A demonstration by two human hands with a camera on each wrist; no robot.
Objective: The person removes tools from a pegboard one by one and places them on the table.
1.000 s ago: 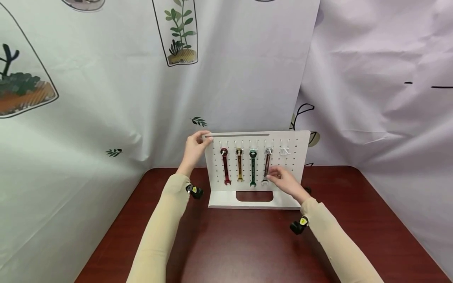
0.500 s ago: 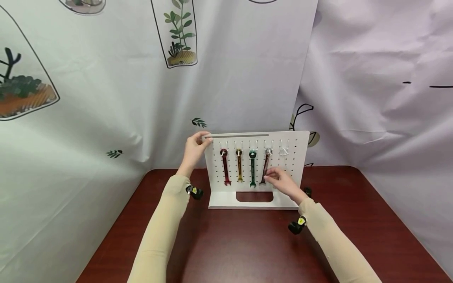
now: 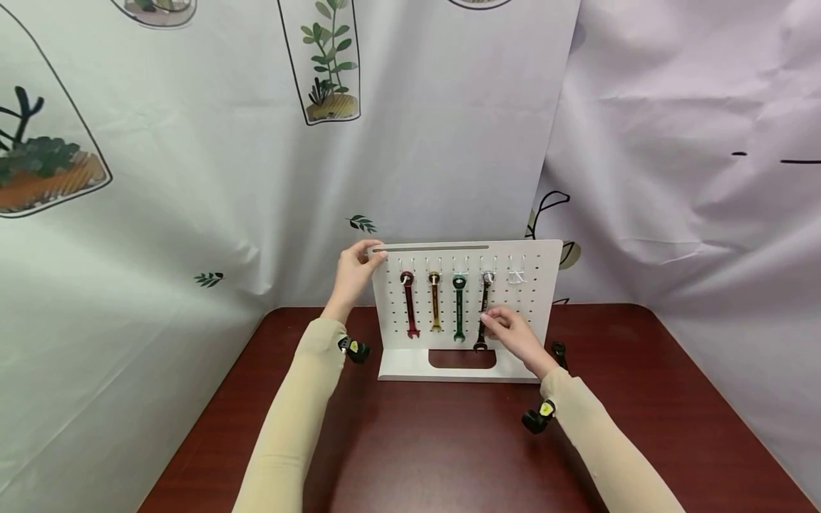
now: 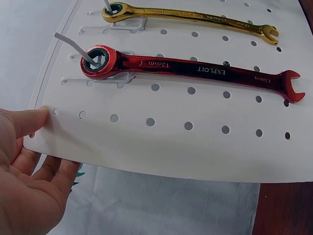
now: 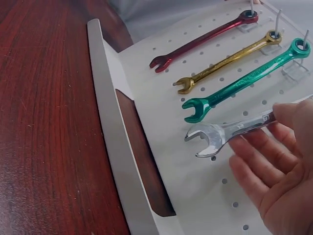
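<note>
A white pegboard (image 3: 535, 313) stands upright on the table, its top left corner pinched by my left hand (image 3: 354, 274), thumb in front and fingers behind. My right hand (image 3: 512, 333) holds the shank of a silver combination wrench (image 5: 211, 135) between thumb and fingers. That wrench's ring end is up at the fourth hook in the head view, and its open jaw points down, tilted off the board. To its left hang a green wrench (image 5: 244, 81), a gold wrench (image 5: 230, 59) and a red wrench (image 4: 195, 70), each by its ring end on a white hook.
An unoccupied white hook (image 3: 516, 276) sits right of the silver wrench. The board's base has a long cutout (image 3: 462, 358). A dark object (image 3: 559, 350) with a rounded end lies on the red-brown table (image 3: 436, 442) behind my right wrist. A printed curtain (image 3: 449, 157) hangs behind.
My right fingers have moved from beside the silver wrench onto its shank. Its lower end has tipped outward and appears lower. My left hand has stayed on the board corner.
</note>
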